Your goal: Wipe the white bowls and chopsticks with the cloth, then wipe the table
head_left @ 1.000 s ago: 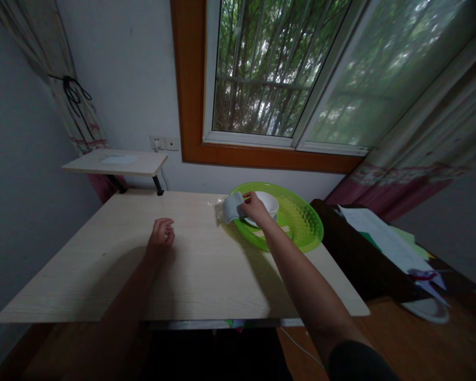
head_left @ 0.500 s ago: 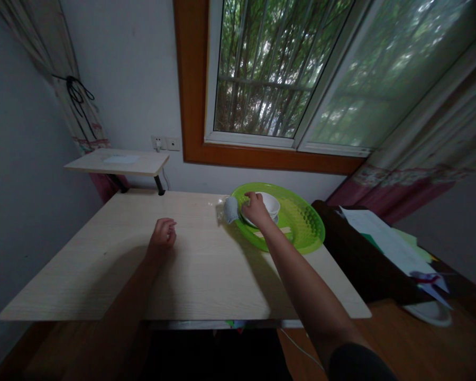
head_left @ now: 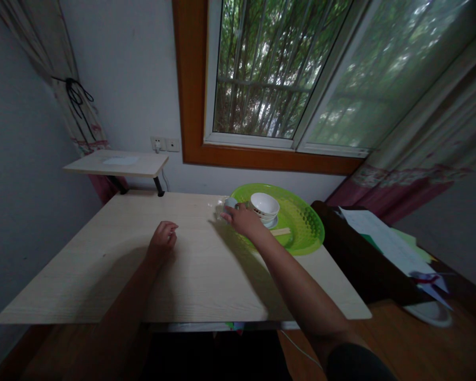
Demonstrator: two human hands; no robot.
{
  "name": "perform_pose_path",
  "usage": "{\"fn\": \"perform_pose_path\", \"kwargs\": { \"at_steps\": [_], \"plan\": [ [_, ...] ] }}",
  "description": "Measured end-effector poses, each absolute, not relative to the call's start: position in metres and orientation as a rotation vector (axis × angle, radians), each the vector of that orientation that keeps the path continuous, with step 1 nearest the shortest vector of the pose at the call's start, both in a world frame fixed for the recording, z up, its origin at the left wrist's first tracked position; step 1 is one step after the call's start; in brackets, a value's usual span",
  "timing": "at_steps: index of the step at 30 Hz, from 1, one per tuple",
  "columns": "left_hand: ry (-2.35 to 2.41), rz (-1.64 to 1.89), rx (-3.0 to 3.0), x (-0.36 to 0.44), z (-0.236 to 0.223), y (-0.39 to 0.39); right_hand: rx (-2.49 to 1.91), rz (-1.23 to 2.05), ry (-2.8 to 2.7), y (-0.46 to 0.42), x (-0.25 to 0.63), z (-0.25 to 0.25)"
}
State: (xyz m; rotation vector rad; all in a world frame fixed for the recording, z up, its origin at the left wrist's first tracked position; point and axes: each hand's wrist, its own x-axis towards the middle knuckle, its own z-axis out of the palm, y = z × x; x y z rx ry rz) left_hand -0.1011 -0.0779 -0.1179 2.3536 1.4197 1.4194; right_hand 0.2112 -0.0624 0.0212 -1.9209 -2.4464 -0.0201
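Observation:
My right hand [head_left: 241, 220] reaches across the pale wooden table [head_left: 103, 264] to the left rim of a round green basket tray [head_left: 301, 225]. Its fingers are closed on a small grey cloth [head_left: 229, 203], which is mostly hidden under the hand. In the tray stand stacked white bowls [head_left: 264, 206] on a small plate, with a wooden chopstick [head_left: 281, 231] lying beside them. My left hand [head_left: 162, 241] rests on the table to the left, fingers loosely curled, holding nothing that I can see.
A small raised shelf [head_left: 117, 163] stands at the table's back left corner. A dark side table with papers [head_left: 384, 246] is on the right. A window and curtains lie behind, with a wall socket [head_left: 164, 144] below the window.
My right hand has come down from the bowls to the tray's left rim, and the grey cloth has been lowered and bunched under it. The left hand has barely moved.

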Motion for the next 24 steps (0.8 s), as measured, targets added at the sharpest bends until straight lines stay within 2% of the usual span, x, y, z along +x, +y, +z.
{"fn": "perform_pose_path", "kwargs": {
  "at_steps": [3, 12, 24],
  "plan": [
    [1.412, 1.413, 2.372, -0.102, -0.120, -0.076, -1.971, 0.025, -2.480, -0.067, 0.206, 0.016],
    [1.447, 1.336, 2.348, -0.103, -0.123, -0.074, -2.007, -0.183, -2.438, -0.072, 0.199, 0.004],
    [1.483, 1.276, 2.385, -0.104, -0.126, -0.074, -1.987, -0.147, -2.382, -0.068, 0.211, 0.001]
  ]
}}
